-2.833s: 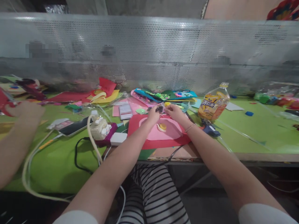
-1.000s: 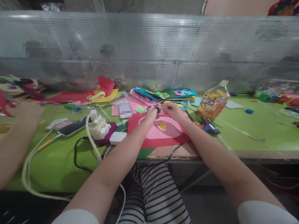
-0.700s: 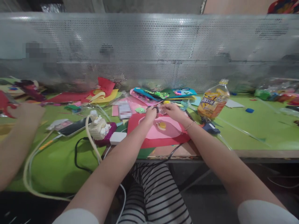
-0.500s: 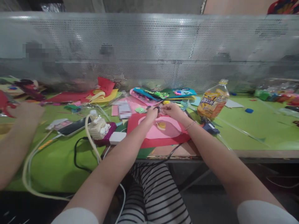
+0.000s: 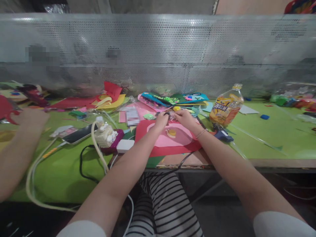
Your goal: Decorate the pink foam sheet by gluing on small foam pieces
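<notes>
My left hand (image 5: 162,120) is closed over the far edge of a red sheet (image 5: 158,150), with a small dark thing at its fingertips, too small to name. Close beside it, my right hand (image 5: 184,118) pinches what looks like a bit of clear plastic (image 5: 171,116). Below both hands lies a pink rounded cutout (image 5: 161,140) on the red sheet, with a small yellow and cream piece (image 5: 171,133) on it. A dark blue tool, perhaps a glue gun (image 5: 223,135), rests by my right wrist.
A clear bottle with an orange label (image 5: 225,107) stands at right. Left of my arms are a phone (image 5: 80,134), a power strip (image 5: 116,141) and looping cables. Colourful felt pieces (image 5: 172,98) lie behind. At far left another person's hand (image 5: 33,118) holds something red.
Both hands stay almost in place, with only slight finger movement near the small items. The whole view has shifted a little.
</notes>
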Demonstrator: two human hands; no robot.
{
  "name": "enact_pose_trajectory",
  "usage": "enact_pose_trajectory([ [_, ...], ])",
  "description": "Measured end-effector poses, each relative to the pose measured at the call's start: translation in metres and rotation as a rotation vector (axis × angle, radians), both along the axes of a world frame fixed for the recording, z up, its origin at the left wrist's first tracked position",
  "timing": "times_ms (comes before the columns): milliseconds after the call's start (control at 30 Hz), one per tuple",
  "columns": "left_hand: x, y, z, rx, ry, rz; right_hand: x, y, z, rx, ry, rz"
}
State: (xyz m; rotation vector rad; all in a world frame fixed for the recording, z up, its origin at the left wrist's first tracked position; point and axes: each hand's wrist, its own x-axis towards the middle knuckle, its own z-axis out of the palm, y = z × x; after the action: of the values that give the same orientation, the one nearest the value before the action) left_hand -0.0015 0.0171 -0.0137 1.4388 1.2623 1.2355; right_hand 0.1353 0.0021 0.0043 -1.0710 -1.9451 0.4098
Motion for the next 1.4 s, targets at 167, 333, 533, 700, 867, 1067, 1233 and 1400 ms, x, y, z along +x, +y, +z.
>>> enact_pose_trajectory([
  [167, -0.002, -0.002, 0.000, -0.004, 0.019, 0.029, -0.003, 0.001, 0.001, 0.161, -0.018, 0.057],
  [333, -0.001, -0.004, 0.002, 0.002, -0.020, 0.019, -0.004, -0.003, 0.003, 0.161, -0.049, 0.063],
  [533, 0.000, 0.001, -0.002, 0.028, -0.003, 0.027, -0.003, -0.004, 0.002, 0.216, -0.084, 0.055],
  [700, 0.000, 0.001, -0.003, 0.017, -0.036, 0.023, -0.002, -0.004, 0.000, 0.288, -0.114, -0.003],
  [867, 0.000, -0.001, 0.000, -0.015, -0.119, 0.022, 0.001, -0.005, 0.002, 0.313, -0.240, -0.068],
  [1067, 0.003, -0.004, 0.001, -0.056, -0.305, -0.105, 0.005, -0.001, 0.002, 0.182, -0.277, -0.036],
  [1233, 0.007, -0.008, 0.001, -0.025, -0.225, -0.188, 0.004, -0.004, 0.002, 0.118, -0.360, 0.002],
  [1400, 0.008, -0.013, 0.005, 0.039, -0.086, -0.093, -0.002, -0.011, 0.004, 0.165, -0.516, -0.100],
])
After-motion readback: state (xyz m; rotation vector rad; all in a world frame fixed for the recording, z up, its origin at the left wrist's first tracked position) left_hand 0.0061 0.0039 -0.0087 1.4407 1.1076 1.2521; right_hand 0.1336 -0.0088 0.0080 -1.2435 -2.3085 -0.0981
